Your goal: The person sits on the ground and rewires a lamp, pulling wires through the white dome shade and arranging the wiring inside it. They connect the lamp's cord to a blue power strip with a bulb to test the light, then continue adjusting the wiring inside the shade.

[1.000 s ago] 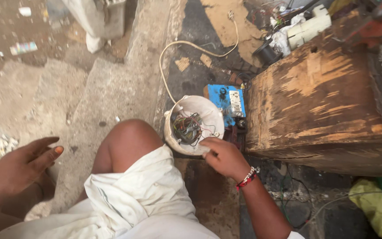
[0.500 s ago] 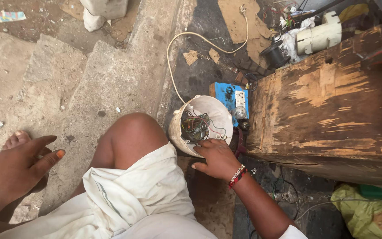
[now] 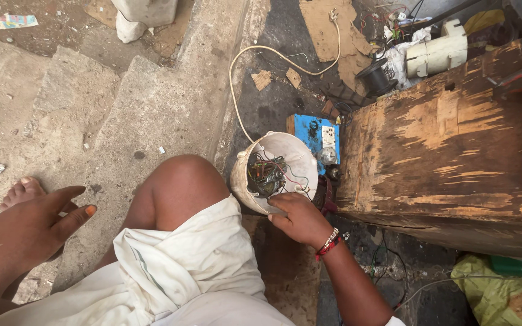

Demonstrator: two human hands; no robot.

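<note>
A round white housing (image 3: 276,172) full of wires is gripped at its rim by the right hand (image 3: 300,218), beside a wooden box (image 3: 448,151); the left hand (image 3: 28,232) is held open, empty.

The round housing (image 3: 275,172) stands on the ground just right of the bent knee (image 3: 179,181), with a tangle of wires (image 3: 267,175) inside it. The right hand (image 3: 300,218) rests on its near rim. A cord (image 3: 255,72) runs from its far edge away across the ground. Behind it lies a small board (image 3: 315,130), and to the right, just beside it, stands a wooden box (image 3: 448,151). The left hand (image 3: 28,232) hovers far to the left (above a bare foot (image 3: 22,190)), well apart from the housing.
</note>
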